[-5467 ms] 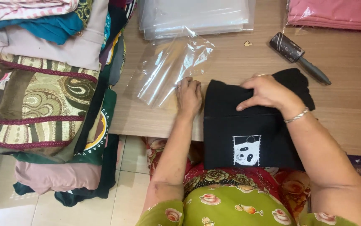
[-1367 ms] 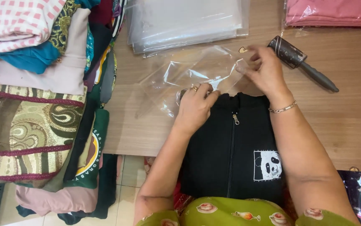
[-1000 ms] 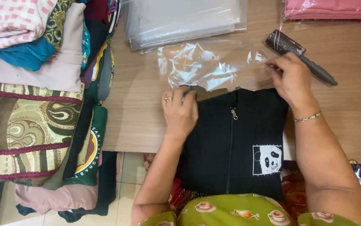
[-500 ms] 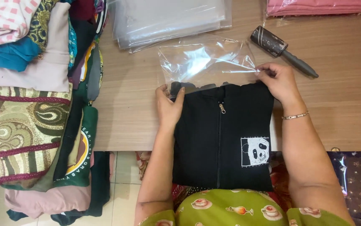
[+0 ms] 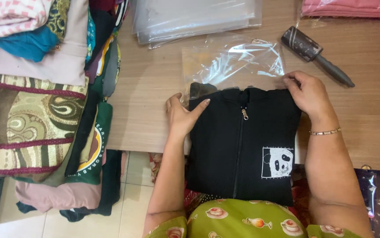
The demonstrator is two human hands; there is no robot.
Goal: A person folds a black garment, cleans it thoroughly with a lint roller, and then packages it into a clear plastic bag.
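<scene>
The folded black zip hoodie (image 5: pixel 243 150) lies at the worktop (image 5: pixel 154 105) edge, its top just inside the clear plastic bag (image 5: pixel 232 61). Left hand (image 5: pixel 183 115) presses its corner, fingers narrow; right hand (image 5: pixel 309 93) pinches hoodie and bag — thin film could snag or bunch there.

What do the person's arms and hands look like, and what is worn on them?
Both arms are bare up to the elbows and beyond. The left hand has long, pointed nails. The right hand has a thin metal bracelet at the wrist. No gloves or watch show. Green patterned fabric appears near the upper arms.
</scene>
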